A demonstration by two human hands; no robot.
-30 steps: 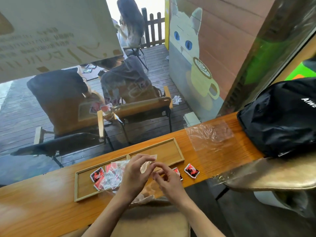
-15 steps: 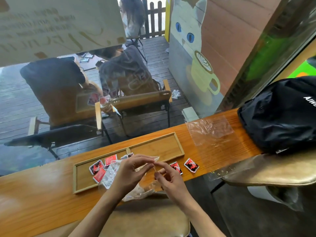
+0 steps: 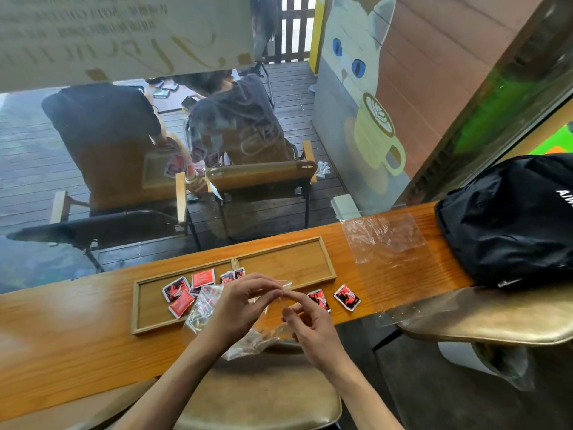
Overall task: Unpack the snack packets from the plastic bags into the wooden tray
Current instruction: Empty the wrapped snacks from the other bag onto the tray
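At frame centre, both hands, left and right, pinch a clear plastic bag; next, prise it open over the wooden tray.

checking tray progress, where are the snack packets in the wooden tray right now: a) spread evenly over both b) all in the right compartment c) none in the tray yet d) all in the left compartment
d: the red packets lie in the left compartment of the wooden tray, while its right compartment shows only bare wood.
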